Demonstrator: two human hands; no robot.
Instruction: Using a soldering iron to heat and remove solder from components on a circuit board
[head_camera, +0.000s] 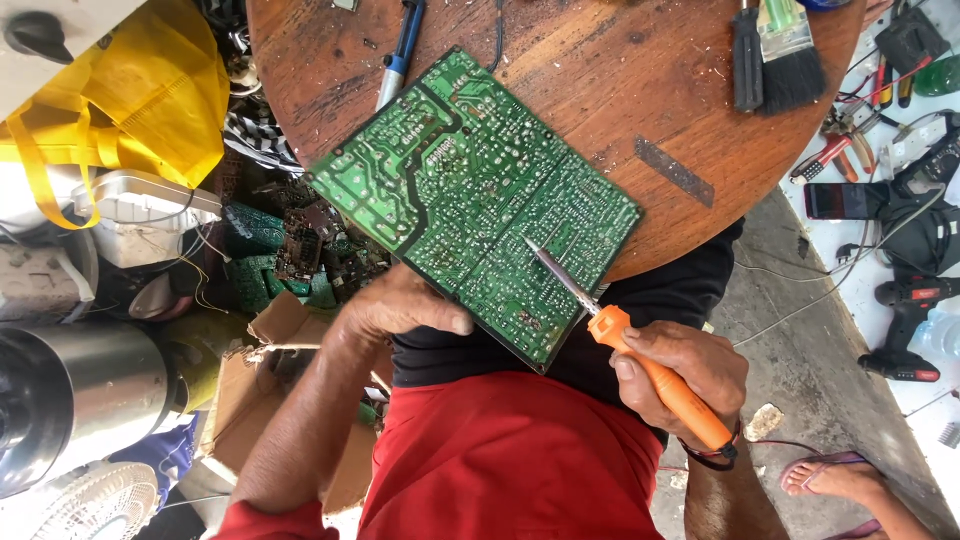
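Head view, soldering iron (640, 355) in right hand (690, 365)

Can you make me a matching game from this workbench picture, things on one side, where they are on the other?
Things:
1. circuit board
2. soldering iron
3. brush
4. yellow bag

Places:
A. in the right hand
B. top left, off the table
C. held at its edge by the left hand
D. lying at the table's top right

Pairs: 1-C, 2-A, 3-D, 4-B
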